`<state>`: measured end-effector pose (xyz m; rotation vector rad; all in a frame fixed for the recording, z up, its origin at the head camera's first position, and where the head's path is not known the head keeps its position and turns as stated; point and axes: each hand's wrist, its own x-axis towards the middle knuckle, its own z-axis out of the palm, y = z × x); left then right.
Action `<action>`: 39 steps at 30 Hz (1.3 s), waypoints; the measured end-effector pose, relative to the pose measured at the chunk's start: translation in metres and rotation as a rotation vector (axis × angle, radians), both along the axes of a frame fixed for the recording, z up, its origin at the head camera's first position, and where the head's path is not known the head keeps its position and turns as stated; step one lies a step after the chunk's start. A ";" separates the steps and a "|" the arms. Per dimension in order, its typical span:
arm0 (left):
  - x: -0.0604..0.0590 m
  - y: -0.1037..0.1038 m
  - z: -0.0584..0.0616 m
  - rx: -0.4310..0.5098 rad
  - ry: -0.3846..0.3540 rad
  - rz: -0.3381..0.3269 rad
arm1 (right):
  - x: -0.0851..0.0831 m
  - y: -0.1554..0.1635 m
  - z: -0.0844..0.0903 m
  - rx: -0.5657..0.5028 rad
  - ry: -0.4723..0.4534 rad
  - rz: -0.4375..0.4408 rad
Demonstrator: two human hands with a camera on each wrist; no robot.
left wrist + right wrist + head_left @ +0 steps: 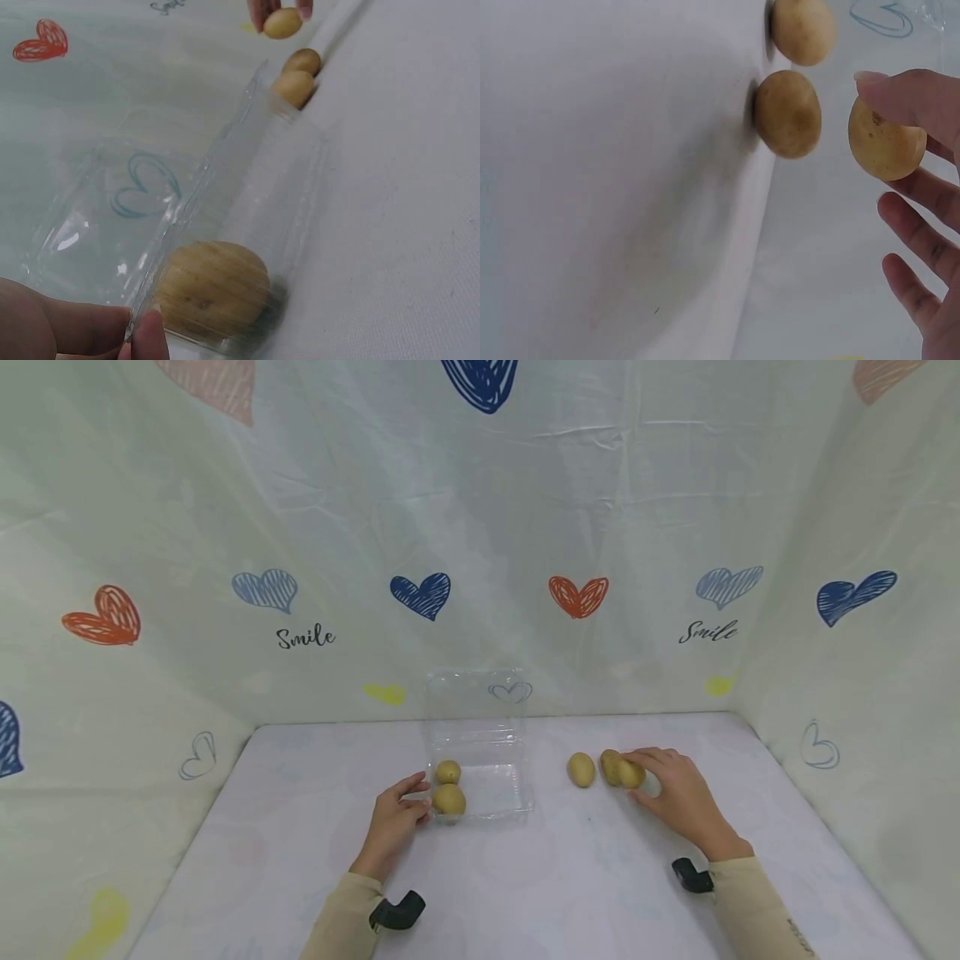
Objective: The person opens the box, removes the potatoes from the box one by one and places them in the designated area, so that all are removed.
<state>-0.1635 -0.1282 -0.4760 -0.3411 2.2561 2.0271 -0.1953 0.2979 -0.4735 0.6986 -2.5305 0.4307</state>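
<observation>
A clear plastic clamshell box (pixel 517 789) stands on the table with its lid raised at the back. Two potatoes lie along its left side, a smaller one (pixel 447 772) behind a larger one (pixel 449 800). At the box's left edge, my left hand (pixel 393 822) pinches the rim between thumb and finger, as the left wrist view shows. My right hand (pixel 681 795) holds a potato (pixel 885 150) between thumb and fingers, raised above the table, its other fingers spread. Just left of that hand, two more potatoes rest on the table, one (pixel 581 770) beside the other (pixel 608 766).
A white cloth covers the table (pixel 540 885). Behind it and at both sides hang pale sheets (pixel 495 510) printed with hearts and the word Smile. The raised lid (pixel 476 702) overlaps the back sheet in the head view. Black straps (pixel 397 910) sit on both wrists.
</observation>
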 end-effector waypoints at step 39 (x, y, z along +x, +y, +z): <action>0.001 -0.001 -0.003 0.012 0.027 0.015 | -0.021 0.014 -0.017 0.045 -0.199 -0.141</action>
